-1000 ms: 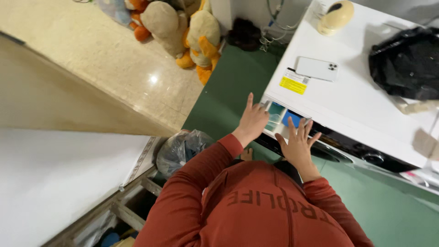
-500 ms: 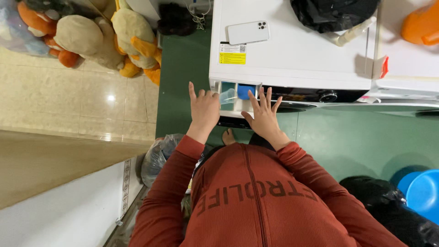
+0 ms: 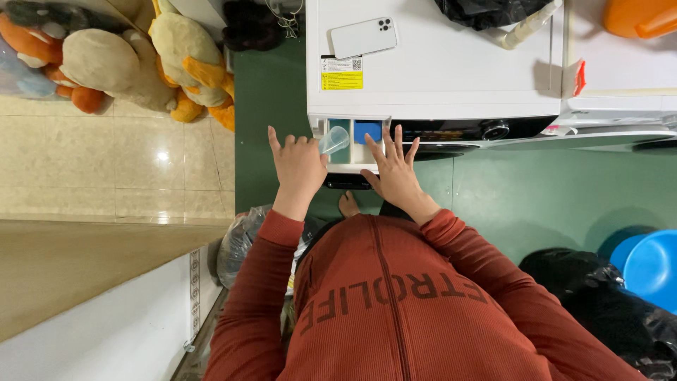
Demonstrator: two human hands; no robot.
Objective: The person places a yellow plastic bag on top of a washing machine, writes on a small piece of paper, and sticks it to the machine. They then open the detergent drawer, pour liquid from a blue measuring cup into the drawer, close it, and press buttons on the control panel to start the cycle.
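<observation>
My left hand [image 3: 300, 168] holds a small clear plastic cup [image 3: 333, 140] by thumb and fingers, tilted over the open detergent drawer [image 3: 350, 167] of a white washing machine [image 3: 451, 77]. Inside the drawer there is a blue compartment [image 3: 367, 130]. My right hand [image 3: 395, 173] lies beside it with fingers spread, its fingertips on the drawer's front right part, and holds nothing. Both arms wear red-brown sleeves.
A white phone [image 3: 363, 37], a yellow sticker [image 3: 343, 80] and a black bag [image 3: 486, 10] lie on the machine top. Plush toys [image 3: 134, 60] sit far left on the tiles. A blue basin [image 3: 649, 264], a black sack [image 3: 599, 310] and a clear plastic bag [image 3: 240, 240] stand on the floor.
The view has swung until it looks straight down on the machine. Both hands stay at the drawer, and the clear cup now shows in my left hand.
</observation>
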